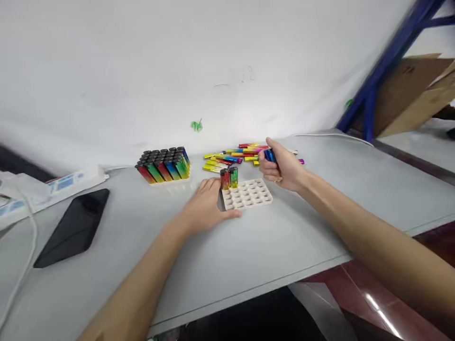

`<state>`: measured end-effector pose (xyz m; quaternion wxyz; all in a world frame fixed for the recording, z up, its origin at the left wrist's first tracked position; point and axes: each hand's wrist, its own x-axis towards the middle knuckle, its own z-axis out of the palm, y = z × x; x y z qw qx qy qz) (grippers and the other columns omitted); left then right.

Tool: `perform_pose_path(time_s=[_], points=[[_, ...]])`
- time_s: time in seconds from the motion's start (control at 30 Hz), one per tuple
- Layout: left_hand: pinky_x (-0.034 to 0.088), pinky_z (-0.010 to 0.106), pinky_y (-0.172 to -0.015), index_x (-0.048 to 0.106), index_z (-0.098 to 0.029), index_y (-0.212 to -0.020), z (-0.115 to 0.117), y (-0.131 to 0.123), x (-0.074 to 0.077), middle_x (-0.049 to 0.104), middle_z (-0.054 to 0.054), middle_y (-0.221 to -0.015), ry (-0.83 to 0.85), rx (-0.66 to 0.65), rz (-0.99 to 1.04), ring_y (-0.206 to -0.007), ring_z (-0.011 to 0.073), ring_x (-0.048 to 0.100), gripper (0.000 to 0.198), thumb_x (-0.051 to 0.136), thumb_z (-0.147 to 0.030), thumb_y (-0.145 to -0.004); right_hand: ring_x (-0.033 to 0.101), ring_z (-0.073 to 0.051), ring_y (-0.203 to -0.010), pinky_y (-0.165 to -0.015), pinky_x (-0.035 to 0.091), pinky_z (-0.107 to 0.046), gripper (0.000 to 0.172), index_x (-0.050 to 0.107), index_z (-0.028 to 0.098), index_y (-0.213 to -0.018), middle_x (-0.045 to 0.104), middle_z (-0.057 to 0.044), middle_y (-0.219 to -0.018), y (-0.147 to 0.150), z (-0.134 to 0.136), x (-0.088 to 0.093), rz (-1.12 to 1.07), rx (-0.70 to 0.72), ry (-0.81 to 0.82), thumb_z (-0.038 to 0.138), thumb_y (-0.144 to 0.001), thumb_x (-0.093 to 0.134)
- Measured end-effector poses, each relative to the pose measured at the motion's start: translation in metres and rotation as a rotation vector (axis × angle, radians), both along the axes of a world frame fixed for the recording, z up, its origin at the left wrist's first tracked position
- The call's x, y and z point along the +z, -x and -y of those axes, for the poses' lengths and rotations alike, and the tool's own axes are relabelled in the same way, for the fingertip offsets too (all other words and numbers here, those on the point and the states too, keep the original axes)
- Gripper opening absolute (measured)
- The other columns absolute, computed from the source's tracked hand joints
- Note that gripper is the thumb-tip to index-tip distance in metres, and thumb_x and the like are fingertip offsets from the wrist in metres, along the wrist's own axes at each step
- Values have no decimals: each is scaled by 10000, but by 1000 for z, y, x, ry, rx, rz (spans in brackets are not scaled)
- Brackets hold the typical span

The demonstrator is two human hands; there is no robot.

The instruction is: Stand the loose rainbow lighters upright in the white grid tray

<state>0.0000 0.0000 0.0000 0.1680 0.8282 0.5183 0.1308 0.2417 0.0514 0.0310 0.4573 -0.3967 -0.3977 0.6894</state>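
Note:
A white tray with round holes [250, 195] lies on the grey table. Two rainbow lighters [229, 178] stand upright in its far left corner. My left hand [206, 206] rests flat against the tray's left edge, fingers spread, thumb along the front. My right hand [282, 166] hovers just right of and behind the tray, closed around a blue lighter [269, 155]. Behind the tray lies a loose heap of coloured lighters [236, 157]. A full tray of upright lighters [164, 166] stands to the left.
A black phone [76, 226] lies face down at the left, beside packets and a white cable [24, 246]. The table's front edge [256, 286] runs close to me. A blue steel frame [387, 61] and cardboard boxes [415, 94] stand at the right.

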Motion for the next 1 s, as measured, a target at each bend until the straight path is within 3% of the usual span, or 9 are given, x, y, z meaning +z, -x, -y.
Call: perform_pose_path(time_s=[0.13, 0.27, 0.4, 0.53, 0.63, 0.77, 0.9, 1.0], points=[[430, 499, -1077, 482, -171, -1312, 1, -1, 2, 568, 146, -1322, 6, 10, -5, -1268, 362, 480, 818, 713, -732, -763, 183, -75, -412, -387, 192, -193, 517, 475, 224, -736, 263, 90, -504, 3, 5, 2, -44, 49, -129, 682, -975, 503], [442, 500, -1065, 481, -177, -1307, 0, 1, -1, 567, 145, -1317, -5, -6, 0, -1265, 362, 480, 830, 703, -757, -757, 120, -76, -409, -389, 125, -209, 548, 470, 238, -750, 275, 90, -498, 5, 7, 1, 43, 100, -156, 748, -949, 462], [443, 503, -1068, 482, -194, -1291, -1, 4, -3, 555, 140, -1331, -11, -6, 18, -1278, 362, 476, 809, 696, -763, -757, 73, -88, -433, -388, 89, -225, 429, 421, 235, -700, 212, 90, -481, 8, 9, 3, 134, 20, -127, 541, -1000, 410], [449, 510, -1058, 487, -200, -1285, 0, 4, -1, 558, 137, -1324, -8, 0, 25, -1272, 367, 484, 795, 707, -748, -754, 75, -98, -447, -391, 91, -222, 140, 450, 243, -749, 215, 93, -474, 9, 11, 4, 171, -17, -145, 291, -881, 447], [450, 507, -1055, 481, -194, -1302, 0, 3, 0, 559, 139, -1320, -7, -3, 23, -1268, 365, 486, 807, 709, -743, -756, 74, -99, -448, -395, 95, -210, 68, 472, 255, -810, 225, 100, -470, 10, 11, 2, 144, -7, -173, 266, -864, 431], [449, 501, -1058, 485, -182, -1299, -1, 4, -1, 562, 141, -1320, -8, -2, 21, -1267, 362, 486, 820, 710, -750, -752, 87, -92, -431, -384, 106, -203, 126, 494, 253, -851, 248, 106, -468, 14, 10, -4, 130, 22, -171, 318, -939, 431], [449, 498, -1063, 497, -172, -1275, 0, 4, -1, 561, 144, -1326, -7, -2, 19, -1271, 357, 486, 811, 708, -754, -751, 240, -73, -427, -375, 184, -202, 314, 508, 214, -802, 439, 55, -584, 17, 9, -6, 147, 5, -142, 443, -1010, 456], [447, 499, -1066, 488, -176, -1304, 1, 3, 0, 556, 140, -1337, -7, -2, 20, -1281, 356, 481, 817, 711, -741, -757, 457, -84, -534, -433, 358, -210, 275, 584, 180, -824, 565, -1, -759, 14, 7, -7, 168, -27, -250, 396, -991, 560]])
